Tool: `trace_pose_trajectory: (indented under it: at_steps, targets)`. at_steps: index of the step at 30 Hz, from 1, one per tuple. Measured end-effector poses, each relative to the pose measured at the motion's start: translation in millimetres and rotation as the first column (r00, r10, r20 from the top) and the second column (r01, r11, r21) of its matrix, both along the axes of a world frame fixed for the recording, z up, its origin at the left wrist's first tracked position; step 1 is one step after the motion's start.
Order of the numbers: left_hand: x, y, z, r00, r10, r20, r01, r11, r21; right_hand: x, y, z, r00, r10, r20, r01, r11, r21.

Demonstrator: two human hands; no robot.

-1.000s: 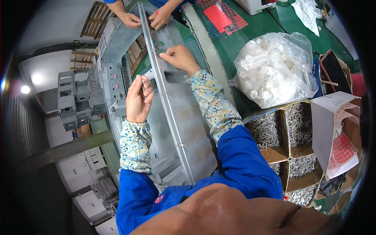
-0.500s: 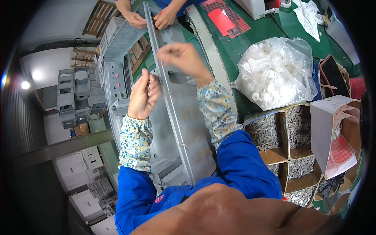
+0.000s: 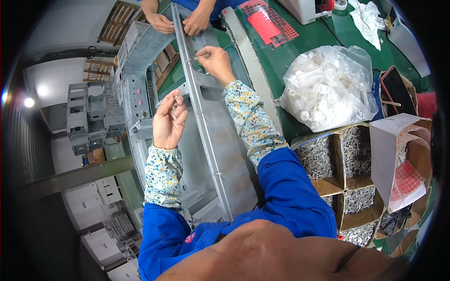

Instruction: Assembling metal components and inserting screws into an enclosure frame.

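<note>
Two pairs of hands work on one long grey metal panel, the largest thing in view, which lies on the green counter and runs from the person's chest out to a co-worker at its far end. A tall rib stands along the middle of the panel; right of the panel sit a clear bag of white plastic parts and, nearer the person, cardboard boxes of small metal fasteners. The co-worker's two hands rest on the panel's far end, one on each side of the rib. The person's right hand reaches along the right face of the rib, its fingers pinched together on a small pale piece at the rib's edge. The left hand hovers left of the rib, fingers curled together around something small; what it is cannot be told. A likely risk is that the tiny piece slips from the pinch and drops through one of the panel's cut-outs, since only the fingertips hold it. Another is the sheet edge: the rib's thin edge could nick a bare finger if the co-worker shifts the panel while the right hand presses against it.
</note>
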State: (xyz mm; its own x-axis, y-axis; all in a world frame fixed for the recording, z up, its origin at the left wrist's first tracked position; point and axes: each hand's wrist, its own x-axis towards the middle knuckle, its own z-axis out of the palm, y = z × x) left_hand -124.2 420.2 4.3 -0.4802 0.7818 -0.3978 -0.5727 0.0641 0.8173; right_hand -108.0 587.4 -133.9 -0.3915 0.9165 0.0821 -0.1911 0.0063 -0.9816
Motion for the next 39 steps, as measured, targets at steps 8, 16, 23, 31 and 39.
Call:
trace_pose_trajectory:
  at_steps: [8,16,23,31,39]
  targets:
    - [-0.3,-5.7,-3.7,0.998,-0.054,-0.034,0.055,0.998,0.043,-8.7,-1.3,-2.4,0.997,-0.002,0.077,-0.002,0.999,0.053]
    - [12.1,-16.8,9.1,0.996,-0.061,-0.071,0.06,0.998,-0.013,-8.5,-3.7,3.3,0.984,-0.112,0.142,0.098,0.99,0.096]
    - [28.4,-47.1,37.2,0.993,-0.09,-0.07,0.096,0.992,0.077,51.0,-18.6,67.0,0.865,-0.395,-0.309,0.366,0.918,-0.15]
    - [65.1,-97.5,67.8,0.985,-0.173,-0.013,0.173,0.975,0.139,159.9,-135.0,165.8,0.853,0.079,-0.516,-0.074,0.997,0.031]
    - [81.1,-191.6,80.0,0.871,-0.488,-0.065,0.491,0.852,0.181,220.3,-261.2,202.0,0.887,0.435,0.156,-0.453,0.75,0.483]
